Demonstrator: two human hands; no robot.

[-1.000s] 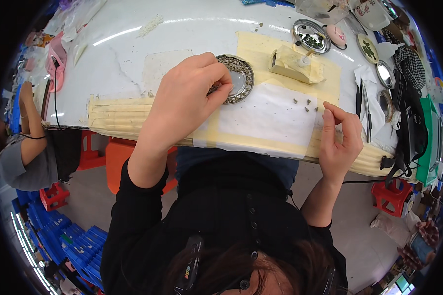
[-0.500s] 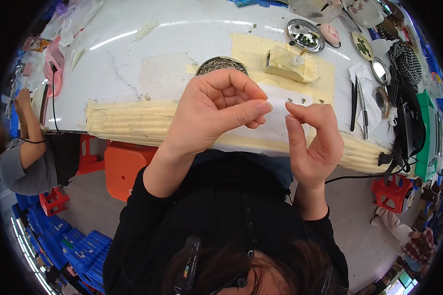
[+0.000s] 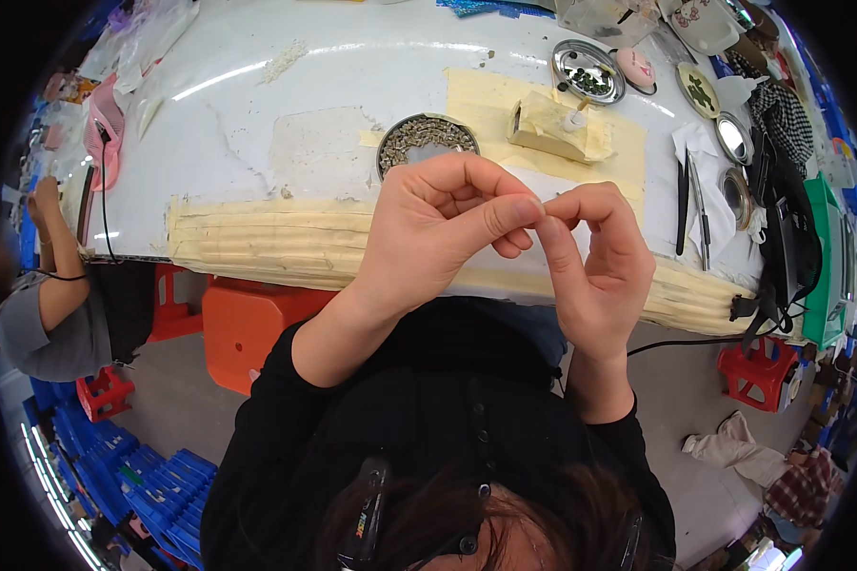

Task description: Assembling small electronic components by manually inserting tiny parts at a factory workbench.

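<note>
Above the table's near edge, my left hand [image 3: 443,224] is closed in a pinch, thumb against forefinger. My right hand [image 3: 595,252] pinches too, its thumb and forefinger meeting the left fingertips. Whatever sits between the fingertips is too small to make out. Just beyond my left hand stands a round dish [image 3: 427,136] full of small brownish-grey pieces, partly covered by the hand. White paper [image 3: 543,183] lies beneath and behind the fingers. A tape-covered block [image 3: 562,128] with a small clear piece on top stands farther back.
Back right hold a metal tray [image 3: 588,71] of dark green bits, a pink oval case [image 3: 635,68] and a round dish of green pieces [image 3: 699,90]. Tweezers [image 3: 699,205] lie on white tissue at right. Yellow tape [image 3: 267,233] pads the front edge. Another person [image 3: 52,305] sits far left.
My left hand has moved right and slightly down, bringing both hands' fingertips together. More of the round dish shows. At far right, another person's leg has shifted.
</note>
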